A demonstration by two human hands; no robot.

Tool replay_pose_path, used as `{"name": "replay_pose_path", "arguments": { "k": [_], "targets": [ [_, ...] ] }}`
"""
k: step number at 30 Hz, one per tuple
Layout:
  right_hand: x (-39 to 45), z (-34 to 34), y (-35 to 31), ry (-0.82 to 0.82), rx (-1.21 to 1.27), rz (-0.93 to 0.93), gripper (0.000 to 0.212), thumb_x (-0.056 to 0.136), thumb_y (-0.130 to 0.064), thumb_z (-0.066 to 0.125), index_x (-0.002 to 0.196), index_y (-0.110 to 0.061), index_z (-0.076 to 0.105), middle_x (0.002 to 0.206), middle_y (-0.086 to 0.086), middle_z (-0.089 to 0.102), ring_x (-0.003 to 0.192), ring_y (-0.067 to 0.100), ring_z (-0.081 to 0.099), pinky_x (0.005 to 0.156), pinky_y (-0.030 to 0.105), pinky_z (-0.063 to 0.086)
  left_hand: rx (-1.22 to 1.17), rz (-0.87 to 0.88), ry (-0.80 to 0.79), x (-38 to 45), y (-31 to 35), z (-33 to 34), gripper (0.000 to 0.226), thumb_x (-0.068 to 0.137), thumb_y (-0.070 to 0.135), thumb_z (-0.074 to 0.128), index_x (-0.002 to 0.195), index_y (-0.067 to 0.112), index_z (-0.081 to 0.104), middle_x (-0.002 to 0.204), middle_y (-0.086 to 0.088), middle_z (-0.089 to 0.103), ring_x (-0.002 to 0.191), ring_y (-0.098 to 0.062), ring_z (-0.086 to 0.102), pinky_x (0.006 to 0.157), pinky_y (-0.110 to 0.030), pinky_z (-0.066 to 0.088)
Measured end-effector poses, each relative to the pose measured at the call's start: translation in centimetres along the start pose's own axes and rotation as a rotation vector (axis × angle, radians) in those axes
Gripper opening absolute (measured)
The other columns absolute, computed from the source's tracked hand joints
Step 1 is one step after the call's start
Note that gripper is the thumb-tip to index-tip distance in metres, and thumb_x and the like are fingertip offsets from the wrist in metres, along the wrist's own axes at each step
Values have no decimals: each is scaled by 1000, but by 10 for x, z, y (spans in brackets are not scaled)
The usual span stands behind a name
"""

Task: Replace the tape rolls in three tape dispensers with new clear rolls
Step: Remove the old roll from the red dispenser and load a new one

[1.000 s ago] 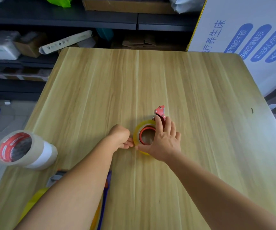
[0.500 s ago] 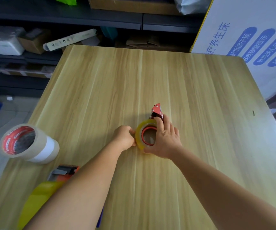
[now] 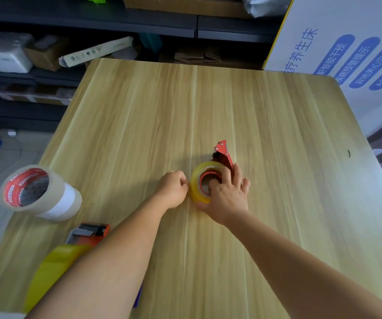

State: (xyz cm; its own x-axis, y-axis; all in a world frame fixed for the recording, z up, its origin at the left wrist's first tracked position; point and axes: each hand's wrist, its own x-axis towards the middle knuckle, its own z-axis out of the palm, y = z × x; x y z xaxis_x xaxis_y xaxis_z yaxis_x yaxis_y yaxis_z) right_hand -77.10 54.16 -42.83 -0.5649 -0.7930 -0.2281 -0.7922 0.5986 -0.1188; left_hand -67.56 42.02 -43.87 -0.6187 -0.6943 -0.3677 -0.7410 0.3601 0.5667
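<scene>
A red tape dispenser (image 3: 222,153) lies in the middle of the wooden table (image 3: 266,139) with a yellowish tape roll (image 3: 197,183) mounted on it. My right hand (image 3: 228,194) grips this roll, fingers hooked into its red core and over the dispenser. My left hand (image 3: 174,188) is curled at the roll's left edge, pinching at its rim; what it pinches is too small to tell. Two stacked clear rolls (image 3: 40,192) with a red-labelled core lie near the left edge. A second dispenser, orange and grey (image 3: 89,232), carries a yellow roll (image 3: 52,268) at the lower left, partly hidden by my left forearm.
Dark shelves (image 3: 93,19) with boxes and packages stand beyond the table's far edge. A large white printed carton (image 3: 346,54) rises at the far right corner. The floor drops off along the left edge.
My right fingers have curled into the roll's core, tilting the roll up. My left hand stays at the roll's left rim. The camera has tipped, showing more of the lower-left dispenser.
</scene>
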Motion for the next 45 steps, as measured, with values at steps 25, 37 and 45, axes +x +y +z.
{"name": "replay_pose_path", "arguments": {
  "k": [25,37,45],
  "targets": [
    [-7,-55,41,-408,1228,399,31,63,-20,78,90,-7,67,90,17,71,78,29,67,78,45,56,125,431,-65,-4,88,-26,20,83,34,60,65,31,51,89,12,51,81,-11,51,70,-30,43],
    [-23,-57,53,-419,1152,125,18,58,-17,66,74,-13,62,63,6,62,59,17,56,59,27,45,-73,180,-183,-1,92,-43,13,83,16,56,69,20,56,80,-1,69,79,-23,65,70,-33,52],
    [-28,-53,64,-412,1276,-26,32,58,-14,71,89,-13,63,72,3,60,67,16,58,60,30,48,-174,6,-88,17,67,-72,12,88,17,54,76,19,54,86,-3,57,80,-18,50,64,-26,36]
  ]
}}
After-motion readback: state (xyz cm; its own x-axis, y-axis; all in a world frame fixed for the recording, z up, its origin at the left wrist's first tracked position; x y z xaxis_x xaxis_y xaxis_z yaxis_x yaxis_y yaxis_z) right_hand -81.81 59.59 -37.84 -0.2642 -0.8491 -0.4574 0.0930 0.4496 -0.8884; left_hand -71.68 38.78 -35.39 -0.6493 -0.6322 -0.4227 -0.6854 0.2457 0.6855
